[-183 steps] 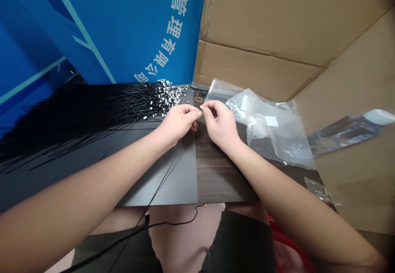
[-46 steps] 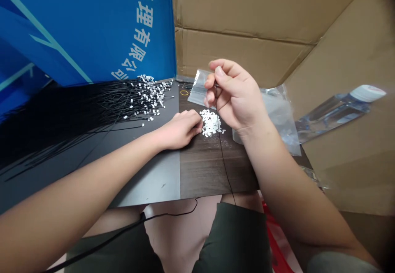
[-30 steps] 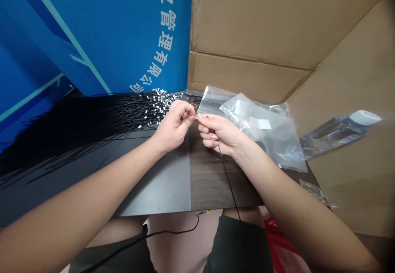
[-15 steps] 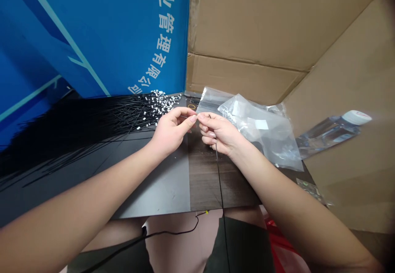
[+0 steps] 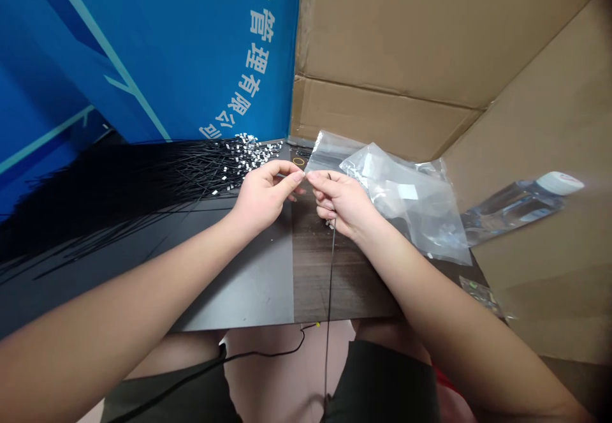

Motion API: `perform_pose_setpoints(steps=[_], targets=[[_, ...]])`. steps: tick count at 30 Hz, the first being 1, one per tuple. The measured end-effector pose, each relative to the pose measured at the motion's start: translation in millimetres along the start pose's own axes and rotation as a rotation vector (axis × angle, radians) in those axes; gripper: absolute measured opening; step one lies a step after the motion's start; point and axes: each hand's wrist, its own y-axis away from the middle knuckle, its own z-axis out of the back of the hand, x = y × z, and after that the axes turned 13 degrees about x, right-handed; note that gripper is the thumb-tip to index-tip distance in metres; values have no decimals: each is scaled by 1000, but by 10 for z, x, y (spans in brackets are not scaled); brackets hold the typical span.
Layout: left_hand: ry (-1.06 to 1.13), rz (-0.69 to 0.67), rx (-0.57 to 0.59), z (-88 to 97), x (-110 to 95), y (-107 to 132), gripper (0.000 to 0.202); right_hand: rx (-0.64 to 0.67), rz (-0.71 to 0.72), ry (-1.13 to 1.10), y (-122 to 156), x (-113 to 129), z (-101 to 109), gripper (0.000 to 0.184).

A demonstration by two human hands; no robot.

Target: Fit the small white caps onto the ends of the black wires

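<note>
My right hand (image 5: pixel 342 198) is closed round a thin black wire (image 5: pixel 330 276), which hangs from the fingers past the table edge toward the floor. Thumb and forefinger of my left hand (image 5: pixel 262 198) are pinched, their tips meeting those of the right hand; whatever lies between them is too small to make out. Just below the right fingers is a small white piece (image 5: pixel 329 224). Left of my hands lies a big bundle of black wires (image 5: pixel 119 177), with many white connectors (image 5: pixel 248 155) at their near ends.
Clear plastic bags (image 5: pixel 421 219) lie right of my hands, beside a tilted water bottle (image 5: pixel 516 209). A small bag of parts (image 5: pixel 479 294) sits at the table's right edge. Cardboard (image 5: pixel 382 27) and a blue panel (image 5: pixel 191 40) stand behind. A black cable (image 5: pixel 261 354) hangs below the table edge.
The hanging wire has swung left at its lower end. My hands stay fingertip to fingertip, barely moved. The view has shifted slightly.
</note>
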Motion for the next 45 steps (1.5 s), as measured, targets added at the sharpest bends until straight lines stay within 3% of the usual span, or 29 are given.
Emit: perform_pose_setpoints(steps=[3,7,13,18,22,28,38,45], targets=[[128,87,-2,-3,-2,-19,21,-79,6,10,6,45,12,19],[260,207,15,6,0,-24,19,-11,13,27,-7,63,52,18],[382,310,305,-28,14,43,27,7,237,306,-66,-37,137,23],[378,232,428,-107,27,96,28,113,140,271,-45,-48,123,35],[349,146,410,-116,42,81,24,160,77,195,-31,-45,92,40],[342,99,304,-88,46,48,22,100,97,68,-74,-31,147,36],[217,125,287,-91,-23,76,19,40,144,183,-75,-42,192,24],[482,182,386,-63,15,64,20,248,48,35,-85,-12,234,27]])
